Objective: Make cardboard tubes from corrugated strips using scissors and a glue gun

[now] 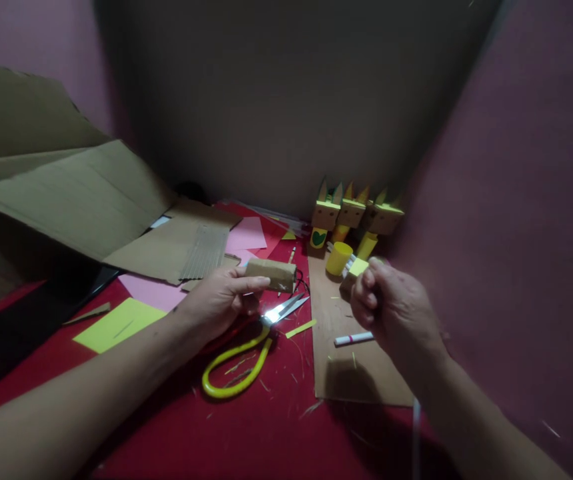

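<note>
Between thumb and fingers, my left hand (224, 293) grips a small brown cardboard roll (272, 275), with a shiny, tape-like patch on its side. Just below it lie yellow-handled scissors (236, 389), blades partly apart. My right hand (391, 303) is closed in a loose fist above the cardboard sheet (331, 380); whatever its fingers hold is hidden. Beyond the fist are a yellow cylinder (340, 259) and a small yellow-topped block (358, 267), partly covered by the hand. Below the fist, a white stick with a pink band (352, 339) lies on the sheet.
Several cardboard figures with pointed ears (351, 212) stand at the back right. A large cardboard box (66, 200) fills the left side. Yellow paper (119, 327), pink paper (149, 292), a yellow strip (301, 329) and scraps lie on the red surface (246, 440). Walls enclose the back and right.
</note>
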`<action>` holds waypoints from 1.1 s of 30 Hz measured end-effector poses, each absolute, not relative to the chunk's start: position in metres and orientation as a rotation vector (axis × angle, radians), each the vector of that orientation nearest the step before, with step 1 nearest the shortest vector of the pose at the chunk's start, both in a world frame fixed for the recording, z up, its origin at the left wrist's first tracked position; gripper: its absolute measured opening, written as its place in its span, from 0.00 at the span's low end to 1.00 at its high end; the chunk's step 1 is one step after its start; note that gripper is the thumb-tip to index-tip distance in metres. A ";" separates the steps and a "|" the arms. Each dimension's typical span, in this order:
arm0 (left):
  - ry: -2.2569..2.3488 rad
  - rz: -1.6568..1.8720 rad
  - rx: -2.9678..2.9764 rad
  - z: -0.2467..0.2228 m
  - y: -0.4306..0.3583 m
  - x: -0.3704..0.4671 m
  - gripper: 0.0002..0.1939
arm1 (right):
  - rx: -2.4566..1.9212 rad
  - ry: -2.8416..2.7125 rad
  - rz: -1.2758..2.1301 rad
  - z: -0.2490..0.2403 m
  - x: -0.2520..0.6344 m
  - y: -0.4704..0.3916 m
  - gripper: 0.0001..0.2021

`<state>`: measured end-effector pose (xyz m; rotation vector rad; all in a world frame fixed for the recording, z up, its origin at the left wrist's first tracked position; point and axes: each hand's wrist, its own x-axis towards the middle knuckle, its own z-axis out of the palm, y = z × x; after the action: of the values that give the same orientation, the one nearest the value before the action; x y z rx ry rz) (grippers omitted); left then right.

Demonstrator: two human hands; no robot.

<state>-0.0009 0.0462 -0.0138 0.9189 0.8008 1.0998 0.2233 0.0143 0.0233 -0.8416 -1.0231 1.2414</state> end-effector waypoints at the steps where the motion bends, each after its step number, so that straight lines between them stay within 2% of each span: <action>1: 0.784 1.092 0.891 -0.013 0.046 -0.001 0.07 | -0.847 -1.027 1.235 0.022 0.224 0.019 0.17; 5: 0.760 1.084 0.843 -0.008 0.043 0.001 0.05 | -0.924 -1.281 1.081 0.010 0.221 0.028 0.18; 11: 0.751 1.040 0.839 -0.008 0.036 0.007 0.03 | -0.983 -1.644 0.654 -0.017 0.214 0.016 0.04; 13: 0.742 1.004 0.850 -0.010 0.036 0.006 0.02 | -0.979 -1.735 0.543 -0.024 0.215 0.012 0.02; 20: 0.795 0.918 0.892 -0.014 0.032 0.007 0.09 | -1.016 -1.885 0.348 -0.023 0.218 0.006 0.08; 23: 0.817 0.886 0.892 -0.014 0.032 0.009 0.08 | -0.908 -1.918 0.112 -0.016 0.217 0.007 0.05; 26: 0.833 0.831 0.873 -0.014 0.033 0.010 0.07 | -0.760 -2.020 -0.168 -0.012 0.216 0.009 0.17; 28: 0.828 0.802 0.878 -0.015 0.032 0.011 0.07 | -0.669 -2.156 -0.283 -0.012 0.216 0.009 0.19; 31: 0.795 0.752 0.928 -0.015 0.030 0.011 0.07 | -0.559 -2.330 -0.336 -0.013 0.216 0.009 0.19; 33: 0.793 0.704 0.988 -0.014 0.029 0.010 0.11 | -0.545 -2.344 -0.302 -0.013 0.217 0.008 0.19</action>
<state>0.0097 0.0288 -0.0142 0.9884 0.7926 0.7041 0.2165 0.0077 -0.0125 -0.5446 -2.3440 -0.3024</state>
